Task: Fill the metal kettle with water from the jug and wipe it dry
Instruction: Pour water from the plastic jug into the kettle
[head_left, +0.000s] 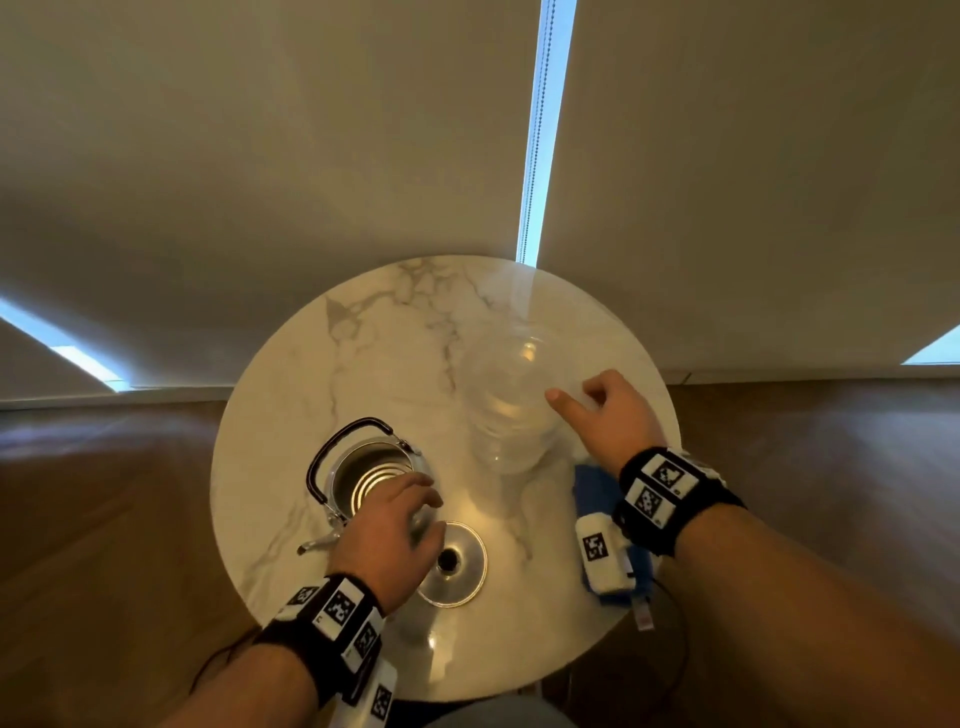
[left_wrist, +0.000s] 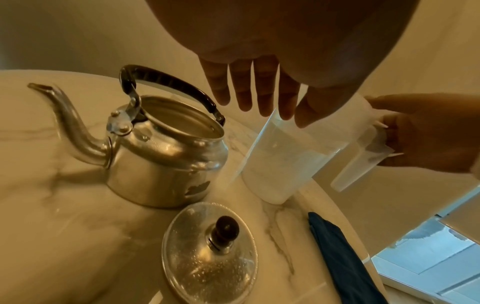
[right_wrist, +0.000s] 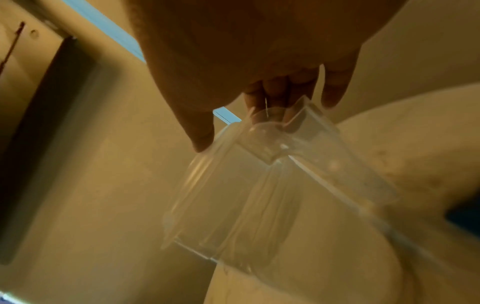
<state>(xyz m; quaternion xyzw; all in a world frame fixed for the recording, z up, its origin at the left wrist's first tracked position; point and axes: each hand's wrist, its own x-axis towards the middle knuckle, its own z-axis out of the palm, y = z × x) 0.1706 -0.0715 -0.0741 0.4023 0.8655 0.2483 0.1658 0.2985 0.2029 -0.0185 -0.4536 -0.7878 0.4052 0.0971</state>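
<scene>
A lidless metal kettle (head_left: 363, 475) (left_wrist: 166, 156) with a black handle stands on the left of the round marble table (head_left: 363, 338). Its lid (head_left: 453, 564) (left_wrist: 210, 253) lies on the table in front of it, knob up. My left hand (head_left: 415, 512) (left_wrist: 259, 102) hovers over the kettle's near rim and the lid with straight fingers, holding nothing. A clear plastic jug (head_left: 511, 410) (left_wrist: 280, 162) (right_wrist: 259, 185) holding water is to the kettle's right. My right hand (head_left: 576, 400) (right_wrist: 272, 107) grips its handle, thumb towards the rim. Whether its base rests on the table I cannot tell.
A folded blue cloth (head_left: 592, 493) (left_wrist: 340, 261) lies near the table's right edge, under my right wrist. Beyond the table are a wooden floor (head_left: 104, 493) and pale roller blinds (head_left: 311, 156).
</scene>
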